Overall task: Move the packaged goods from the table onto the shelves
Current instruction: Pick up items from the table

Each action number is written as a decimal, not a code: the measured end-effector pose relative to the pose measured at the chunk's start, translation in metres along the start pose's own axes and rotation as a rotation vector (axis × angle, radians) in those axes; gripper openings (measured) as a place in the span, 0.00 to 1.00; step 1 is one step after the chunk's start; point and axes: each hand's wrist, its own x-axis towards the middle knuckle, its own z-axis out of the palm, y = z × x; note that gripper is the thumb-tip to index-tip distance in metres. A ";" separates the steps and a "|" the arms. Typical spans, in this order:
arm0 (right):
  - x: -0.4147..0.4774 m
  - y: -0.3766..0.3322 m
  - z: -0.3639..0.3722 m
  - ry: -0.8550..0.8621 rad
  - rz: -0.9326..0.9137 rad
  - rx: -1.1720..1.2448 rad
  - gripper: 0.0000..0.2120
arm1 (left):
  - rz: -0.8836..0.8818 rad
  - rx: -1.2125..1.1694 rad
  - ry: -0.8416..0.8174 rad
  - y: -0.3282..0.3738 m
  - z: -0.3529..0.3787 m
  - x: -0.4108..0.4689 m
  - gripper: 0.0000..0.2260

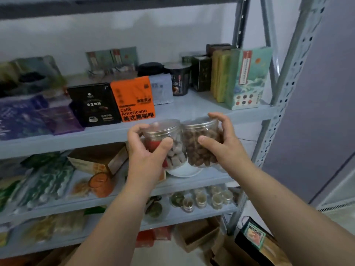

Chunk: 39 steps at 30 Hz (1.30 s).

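Observation:
I hold two clear plastic jars side by side in front of the grey metal shelf unit point(192, 110). My left hand point(146, 150) grips the jar of grey and red pieces point(172, 150), thumb across its front. My right hand point(222, 141) grips the jar of brown nuts point(199, 148), fingers curled over its lid. The two jars touch each other, level with the front edge of the upper shelf and slightly below it.
The upper shelf carries a black coffee box point(96, 104), an orange Caffe Americano box point(134, 98), a dark cup point(179, 79) and tall green boxes point(245, 77). Lower shelves hold packets, an orange glass point(100, 184), a white plate point(184, 171) and small jars point(209, 198). Cardboard boxes sit on the floor.

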 end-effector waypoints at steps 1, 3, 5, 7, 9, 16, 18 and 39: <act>0.015 -0.001 0.001 0.035 -0.037 0.003 0.27 | 0.089 0.082 0.016 0.001 0.004 0.014 0.21; 0.046 -0.005 0.003 0.142 -0.109 -0.020 0.26 | 0.355 0.242 0.044 -0.003 0.017 0.043 0.23; 0.075 -0.009 0.003 0.243 -0.166 -0.052 0.27 | 0.584 0.354 0.034 -0.017 0.031 0.070 0.24; 0.106 -0.010 0.003 0.311 -0.201 -0.086 0.27 | 0.696 0.401 0.001 -0.023 0.045 0.095 0.24; 0.134 -0.005 0.002 0.364 -0.233 -0.108 0.26 | 0.762 0.466 -0.030 -0.029 0.057 0.117 0.23; 0.190 0.049 -0.001 0.258 -0.281 -0.596 0.19 | 0.771 1.022 0.055 -0.065 0.083 0.174 0.26; 0.199 0.056 -0.002 0.277 -0.368 -0.676 0.19 | 0.797 1.068 0.078 -0.069 0.083 0.178 0.26; 0.227 0.073 0.004 0.376 -0.396 -1.106 0.31 | 0.611 0.952 0.041 -0.073 0.087 0.192 0.33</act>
